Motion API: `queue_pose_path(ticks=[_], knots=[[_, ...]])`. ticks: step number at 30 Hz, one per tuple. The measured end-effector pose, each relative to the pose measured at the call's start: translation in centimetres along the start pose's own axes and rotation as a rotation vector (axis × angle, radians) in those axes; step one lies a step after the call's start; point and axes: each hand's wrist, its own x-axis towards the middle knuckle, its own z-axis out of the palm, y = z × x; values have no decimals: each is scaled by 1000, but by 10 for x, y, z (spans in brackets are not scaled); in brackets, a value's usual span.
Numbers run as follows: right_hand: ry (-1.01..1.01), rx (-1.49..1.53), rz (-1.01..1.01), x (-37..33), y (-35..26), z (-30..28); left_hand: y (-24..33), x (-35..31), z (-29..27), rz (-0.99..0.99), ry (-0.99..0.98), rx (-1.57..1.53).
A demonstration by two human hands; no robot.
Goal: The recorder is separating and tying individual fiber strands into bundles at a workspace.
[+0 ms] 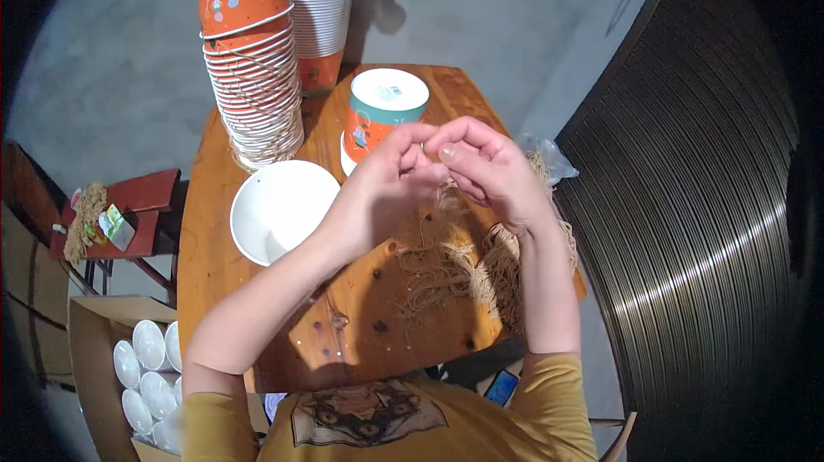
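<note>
In front of the upturned orange-and-teal paper bucket [386, 116], the left hand [382, 179] and right hand [493, 172] are meeting, fingers curling, whether either grip is holding anything impossible to tell.

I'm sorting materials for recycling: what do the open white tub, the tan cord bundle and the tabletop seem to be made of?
White tub: smooth, pale inner wall; coated paper or plastic, the look leaves it open.
Cord bundle: probably natural fibre, perhaps jute; matte, tan, loose strands.
Tabletop: wood, perhaps varnished; warm orange-brown with dark knots.
</note>
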Motion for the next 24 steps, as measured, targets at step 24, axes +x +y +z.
queue_pose_path(ticks=[24], knots=[[311, -297, -138, -3, 100, -58, -22, -69, -25, -399, -54, 260]])
